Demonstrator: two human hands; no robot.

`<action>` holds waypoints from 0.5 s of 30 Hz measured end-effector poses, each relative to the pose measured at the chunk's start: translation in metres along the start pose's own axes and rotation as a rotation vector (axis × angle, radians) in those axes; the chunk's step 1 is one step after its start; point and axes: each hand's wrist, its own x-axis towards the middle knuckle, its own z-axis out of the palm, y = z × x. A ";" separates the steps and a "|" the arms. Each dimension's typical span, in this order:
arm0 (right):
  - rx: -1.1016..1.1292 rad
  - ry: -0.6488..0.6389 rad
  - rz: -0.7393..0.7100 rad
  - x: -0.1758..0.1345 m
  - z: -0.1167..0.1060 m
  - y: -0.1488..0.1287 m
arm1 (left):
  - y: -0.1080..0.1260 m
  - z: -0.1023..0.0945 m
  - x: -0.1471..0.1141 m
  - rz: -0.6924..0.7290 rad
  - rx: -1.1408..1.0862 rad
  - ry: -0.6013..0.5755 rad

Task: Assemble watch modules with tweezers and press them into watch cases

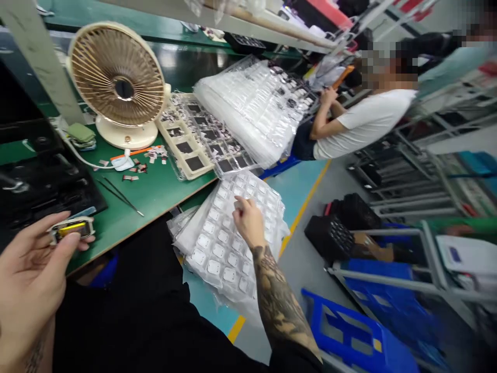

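Note:
My left hand holds a small electronic housing with a pale rim and a shiny yellow part inside, gripped between thumb and fingers above the bench edge. My right hand is over a stack of clear plastic trays whose pockets hold several white square parts. Its index finger points out and the other fingers are loosely bent; nothing shows in it. I cannot tell whether it touches the top tray. Black tweezers lie on the green bench, near small ribbon-like pieces.
A cream fan stands on the bench. Beside it are parts trays and a pile of clear trays. A person in a white shirt sits at the far right. A blue stool and metal racks stand on the floor.

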 end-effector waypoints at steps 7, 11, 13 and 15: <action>0.715 0.199 -0.553 0.001 -0.018 -0.120 | 0.012 0.010 0.003 -0.161 -0.258 -0.179; 0.973 0.001 -0.810 0.000 -0.011 -0.217 | 0.008 0.011 0.005 -0.216 -0.357 -0.200; 1.023 -0.130 -0.935 0.000 -0.009 -0.255 | 0.006 0.011 0.004 -0.229 -0.388 -0.200; 1.044 -0.202 -1.031 0.001 -0.005 -0.281 | 0.004 0.011 0.002 -0.225 -0.398 -0.200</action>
